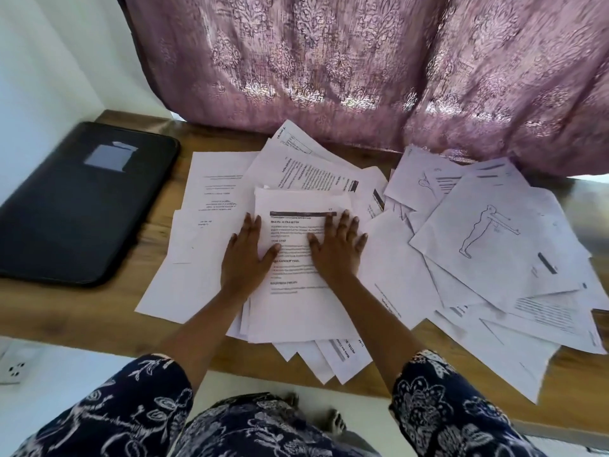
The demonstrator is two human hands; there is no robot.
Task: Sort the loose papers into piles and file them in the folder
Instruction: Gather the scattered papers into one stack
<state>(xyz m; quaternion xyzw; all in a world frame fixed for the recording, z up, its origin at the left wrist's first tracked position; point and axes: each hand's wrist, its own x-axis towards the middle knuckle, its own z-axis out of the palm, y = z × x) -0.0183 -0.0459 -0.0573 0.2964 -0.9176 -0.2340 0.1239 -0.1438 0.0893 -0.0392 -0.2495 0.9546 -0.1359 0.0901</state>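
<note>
Head view, one frame.

Work surface: a wooden table (99,311) runs across the middle of the frame. A mauve patterned curtain (329,61) hangs along its far edge and fills the top of the frame.

Task items: the loose papers (395,275) lie unsorted, spread from frame centre to the right edge. They overlap at many angles, and several overhang the near edge of the table at lower centre. A printed top sheet (296,311) sits squarely on the central heap, its text reading toward the viewer. On the right heap lies a sheet with an outline figure drawing (487,239). The folder (82,206), black, closed and lying flat, is at the left of the frame. It is clear of the papers, with bare wood between them. It carries a pale label (110,156) near its far end.

Hands: the left hand (245,255) lies palm down across the left edge of the top sheet, fingers straight and slightly spread, thumb on the printed text. The right hand (336,249) lies palm down on the right part of the same sheet, fingers straight and fanned. Neither hand pinches or curls round anything. The two thumbs are near each other but apart.

Other: dark floral sleeves (438,407) fill the bottom corners, and a wall socket (13,367) sits at the lower left edge
</note>
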